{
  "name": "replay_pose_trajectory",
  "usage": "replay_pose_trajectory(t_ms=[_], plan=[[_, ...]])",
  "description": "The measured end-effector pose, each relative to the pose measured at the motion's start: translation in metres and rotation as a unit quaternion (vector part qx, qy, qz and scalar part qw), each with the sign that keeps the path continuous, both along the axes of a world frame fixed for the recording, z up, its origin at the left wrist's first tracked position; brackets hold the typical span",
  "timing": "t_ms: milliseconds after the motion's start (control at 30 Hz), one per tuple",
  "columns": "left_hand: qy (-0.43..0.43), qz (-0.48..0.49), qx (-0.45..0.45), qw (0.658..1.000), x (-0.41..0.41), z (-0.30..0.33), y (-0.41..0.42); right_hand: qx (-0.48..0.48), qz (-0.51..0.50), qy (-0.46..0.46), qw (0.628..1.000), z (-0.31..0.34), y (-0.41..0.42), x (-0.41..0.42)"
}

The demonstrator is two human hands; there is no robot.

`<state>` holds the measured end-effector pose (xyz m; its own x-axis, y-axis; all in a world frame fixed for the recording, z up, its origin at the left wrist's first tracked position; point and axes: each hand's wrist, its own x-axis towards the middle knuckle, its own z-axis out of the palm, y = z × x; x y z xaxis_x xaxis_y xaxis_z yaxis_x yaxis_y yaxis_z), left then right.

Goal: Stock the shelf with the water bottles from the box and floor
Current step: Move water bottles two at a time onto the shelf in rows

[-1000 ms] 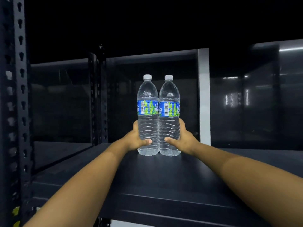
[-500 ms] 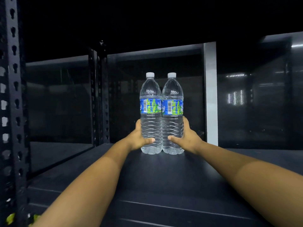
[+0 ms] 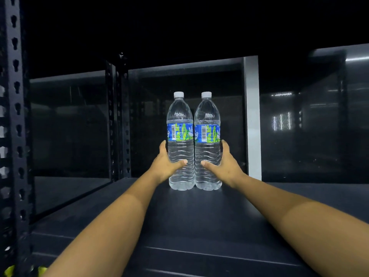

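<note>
Two clear water bottles with white caps and blue-green labels stand upright side by side, touching, on the dark shelf board [image 3: 199, 220]. My left hand [image 3: 165, 166] grips the lower body of the left bottle [image 3: 180, 116], thumb across its front. My right hand [image 3: 223, 166] grips the right bottle [image 3: 207, 116] the same way. The bottle bases rest on the board near the middle of the shelf's depth.
A perforated black upright [image 3: 14, 136] stands at the near left, and another upright [image 3: 117, 116] at the back left. A white post [image 3: 252, 116] rises just right of the bottles. Glossy dark panels close the back; the shelf above is in darkness.
Both hands have pushed the two bottles a little further back on the shelf. The grips are unchanged.
</note>
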<state>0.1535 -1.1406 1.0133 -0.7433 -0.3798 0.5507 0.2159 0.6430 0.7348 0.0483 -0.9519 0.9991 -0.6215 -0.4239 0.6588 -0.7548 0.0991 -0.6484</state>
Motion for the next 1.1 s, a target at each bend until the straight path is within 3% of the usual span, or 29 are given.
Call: replay_pose_trajectory(t_ms=[667, 900, 1100], plan=[[0.023, -0.038, -0.007, 0.999, -0.008, 0.003, -0.009, 0.024, -0.046, -0.014, 0.999, 0.003, -0.015, -0.013], [0.005, 0.032, -0.02, 0.999, -0.013, -0.005, -0.005, -0.028, -0.038, -0.007, 0.999, 0.001, -0.02, -0.013], [0.019, 0.053, -0.055, 0.997, -0.015, -0.004, -0.002, -0.014, -0.049, 0.019, 0.999, 0.003, -0.018, -0.011]])
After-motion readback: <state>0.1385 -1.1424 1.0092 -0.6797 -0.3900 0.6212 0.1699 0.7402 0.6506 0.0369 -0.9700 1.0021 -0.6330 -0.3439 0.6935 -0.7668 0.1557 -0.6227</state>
